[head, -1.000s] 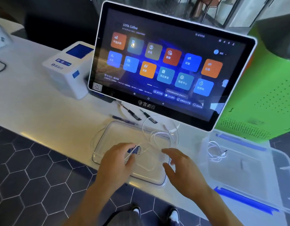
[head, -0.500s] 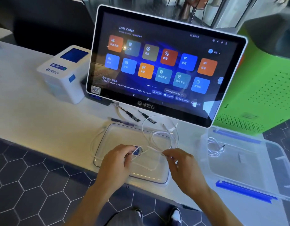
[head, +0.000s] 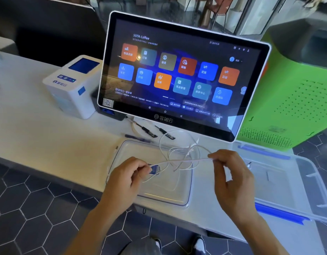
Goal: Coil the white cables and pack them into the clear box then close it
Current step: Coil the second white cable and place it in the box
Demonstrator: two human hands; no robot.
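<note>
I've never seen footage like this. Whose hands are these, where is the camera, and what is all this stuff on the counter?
There is no machine here: a person wears a camera on the head, looking down at their own two hands. The left hand pinches a small blue-labelled plug end of a white cable, and the right hand pinches the same cable further along, stretching it between them. Under the hands lies a clear lid; the clear box with blue clips sits to the right. Behind stand a touchscreen till, a small white printer and a green cabinet.

Clear box (head: 306, 181) cut off right.
</note>
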